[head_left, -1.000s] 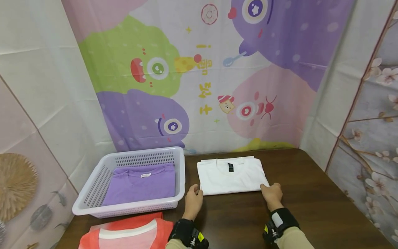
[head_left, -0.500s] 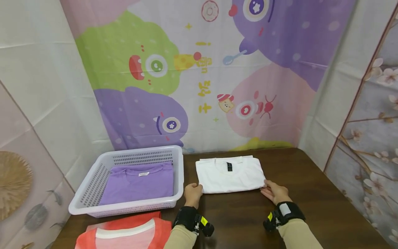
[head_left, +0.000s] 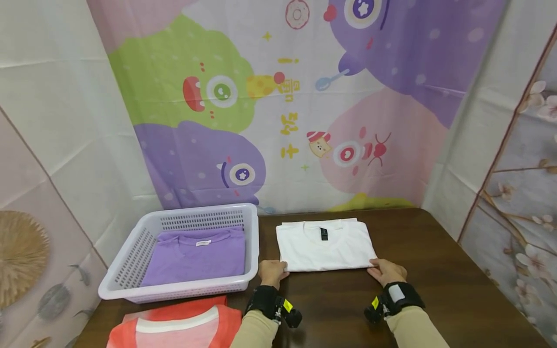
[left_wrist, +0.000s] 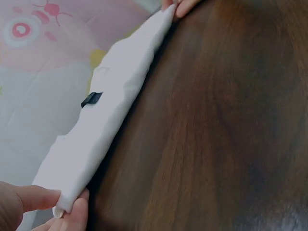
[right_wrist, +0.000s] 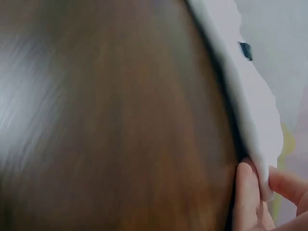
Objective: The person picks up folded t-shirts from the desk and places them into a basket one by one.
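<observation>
1. Left hand (head_left: 271,273) and right hand (head_left: 386,272) are pinching the near corners of the folded white T-shirt (head_left: 324,245), lying centre frame on the dark wooden table (head_left: 435,280).
2. Step looks like the grasp before lifting (judgement).
3. Next move is calling for an even lift, probably toward the lavender basket (head_left: 130,282) at left, keeping the fold intact.

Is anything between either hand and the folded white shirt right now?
Nothing visible. The left hand pinches the near left corner of the white shirt, and the right hand pinches the near right corner; both wrist views show fingers directly on the cloth.
</observation>
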The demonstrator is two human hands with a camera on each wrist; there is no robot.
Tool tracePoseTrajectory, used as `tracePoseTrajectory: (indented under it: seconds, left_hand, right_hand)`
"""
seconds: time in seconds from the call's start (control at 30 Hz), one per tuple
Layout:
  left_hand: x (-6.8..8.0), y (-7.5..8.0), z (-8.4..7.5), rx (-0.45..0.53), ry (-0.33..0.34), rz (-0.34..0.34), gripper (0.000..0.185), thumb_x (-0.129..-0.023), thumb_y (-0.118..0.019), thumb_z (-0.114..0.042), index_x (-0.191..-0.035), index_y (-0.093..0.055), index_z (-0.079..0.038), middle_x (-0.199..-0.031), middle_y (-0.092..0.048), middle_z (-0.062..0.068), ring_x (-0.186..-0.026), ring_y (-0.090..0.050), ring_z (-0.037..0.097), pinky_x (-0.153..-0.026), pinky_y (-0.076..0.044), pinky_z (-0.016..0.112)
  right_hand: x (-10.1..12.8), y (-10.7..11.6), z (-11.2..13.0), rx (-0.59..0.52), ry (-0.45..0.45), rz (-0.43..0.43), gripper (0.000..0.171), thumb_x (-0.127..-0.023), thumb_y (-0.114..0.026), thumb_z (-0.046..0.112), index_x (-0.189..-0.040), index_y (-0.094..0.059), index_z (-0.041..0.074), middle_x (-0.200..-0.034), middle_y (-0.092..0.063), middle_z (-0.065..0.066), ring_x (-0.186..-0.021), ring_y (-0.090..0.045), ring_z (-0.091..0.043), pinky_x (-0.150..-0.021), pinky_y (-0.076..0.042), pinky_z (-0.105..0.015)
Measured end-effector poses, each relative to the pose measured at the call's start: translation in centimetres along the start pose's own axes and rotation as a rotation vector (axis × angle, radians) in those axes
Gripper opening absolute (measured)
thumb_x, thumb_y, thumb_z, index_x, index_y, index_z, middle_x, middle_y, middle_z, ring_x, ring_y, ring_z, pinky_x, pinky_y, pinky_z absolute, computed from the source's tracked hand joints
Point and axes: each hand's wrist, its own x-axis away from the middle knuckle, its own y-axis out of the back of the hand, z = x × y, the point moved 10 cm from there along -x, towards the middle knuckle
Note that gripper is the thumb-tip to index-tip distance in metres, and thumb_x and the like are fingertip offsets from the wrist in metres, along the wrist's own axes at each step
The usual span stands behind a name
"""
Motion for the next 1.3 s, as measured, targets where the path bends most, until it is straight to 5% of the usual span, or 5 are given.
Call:
tracePoseTrajectory:
  seconds: [0.1, 0.2, 0.6, 1.07, 1.3]
  left_hand:
    - [1.7, 0.5, -1.6, -0.027, -0.03, 0.02, 0.022, -0.08, -0.06, 0.01, -0.098, -0.058, 0.022, -0.09, -0.06, 0.027, -0.066, -0.063, 0.02, -0.059, -0.056, 0.021]
    - [1.9, 0.6, -1.6, -0.05, -0.018, 0.047, 0.022, -0.077, -0.06, 0.01, -0.096, -0.06, 0.021, -0.089, -0.06, 0.024, -0.064, -0.059, 0.016, -0.056, -0.055, 0.021]
    - [3.9, 1.7, -1.2, -0.162, -0.029, 0.146, 0.027, -0.077, -0.06, 0.007, -0.101, -0.061, 0.02, -0.101, -0.061, 0.029, -0.065, -0.06, 0.012, -0.061, -0.057, 0.022]
    - [7.1, 4.3, -0.5, -0.261, -0.095, 0.189, 0.029, -0.08, -0.064, 0.006, -0.103, -0.059, 0.022, -0.087, -0.07, 0.026, -0.066, -0.065, 0.012, -0.063, -0.059, 0.028]
    - [9.0, 4.8, -0.1, -0.329, -0.102, 0.292, 0.031, -0.083, -0.063, 0.002, -0.106, -0.059, 0.022, -0.089, -0.072, 0.026, -0.071, -0.071, 0.019, -0.065, -0.059, 0.03]
  right_hand:
    - [0.2, 0.2, 0.1, 0.085, 0.033, 0.006, 0.067, -0.08, -0.063, -0.013, -0.139, -0.033, -0.017, -0.066, -0.058, -0.004, -0.049, -0.06, -0.011, -0.059, -0.058, -0.028]
    - [0.3, 0.5, 0.1, 0.144, 0.049, 0.018, 0.063, -0.079, -0.063, -0.014, -0.135, -0.035, -0.019, -0.057, -0.054, 0.0, -0.048, -0.06, -0.011, -0.057, -0.058, -0.028]
    - [2.0, 1.7, -0.4, 0.244, 0.084, 0.051, 0.033, -0.077, -0.065, -0.014, -0.107, -0.052, -0.018, -0.059, -0.059, -0.007, -0.05, -0.062, -0.012, -0.057, -0.058, -0.027]
    - [5.1, 3.0, -2.9, 0.334, 0.001, 0.294, 0.007, -0.08, -0.064, -0.009, -0.087, -0.065, -0.01, -0.061, -0.066, -0.004, -0.057, -0.066, -0.011, -0.062, -0.058, -0.025]
    - [6.6, 4.4, -3.8, 0.436, 0.02, 0.35, 0.03, -0.08, -0.064, -0.006, -0.106, -0.058, -0.019, -0.067, -0.066, -0.002, -0.063, -0.068, -0.013, -0.065, -0.058, -0.024]
